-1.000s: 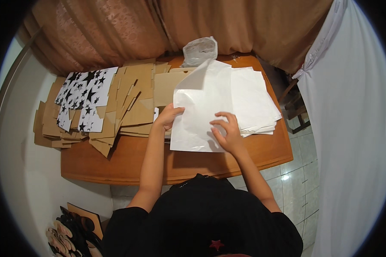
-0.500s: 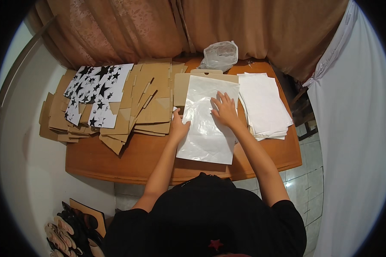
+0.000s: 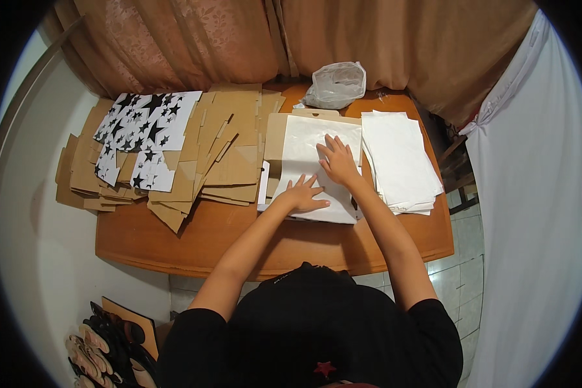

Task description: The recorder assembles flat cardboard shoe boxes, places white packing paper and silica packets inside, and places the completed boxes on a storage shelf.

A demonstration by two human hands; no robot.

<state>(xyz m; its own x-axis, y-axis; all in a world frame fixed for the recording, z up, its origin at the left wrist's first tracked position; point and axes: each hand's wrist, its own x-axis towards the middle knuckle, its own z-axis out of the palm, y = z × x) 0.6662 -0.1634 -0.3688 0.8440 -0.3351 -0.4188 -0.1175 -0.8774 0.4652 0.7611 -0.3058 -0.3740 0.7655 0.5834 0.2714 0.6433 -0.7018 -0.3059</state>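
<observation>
A glossy white sheet [image 3: 304,139] lies over a brown cardboard box piece [image 3: 275,137] in front of me on the wooden table. My left hand [image 3: 305,195] rests flat on the sheet's nearer part, fingers spread. Higher up on the same sheet, toward its right side, my right hand [image 3: 337,160] presses with the fingers apart. Neither hand grips anything. At the left, a white edge of the box and some brown cardboard show beside the sheet; most of the box is hidden under it.
Flattened cardboard boxes [image 3: 223,171] pile up on the left, with star-patterned white pieces [image 3: 155,123] on top. A stack of white paper [image 3: 399,158] lies to the right. Behind the box sits a translucent plastic bag [image 3: 336,85]. The table's curved front edge [image 3: 168,262] is nearest me.
My left hand has moved from the sheet's left edge onto its nearer part. The sheet's near end has drawn back from the table edge and now dips or bends; my right hand stays nearly in place.
</observation>
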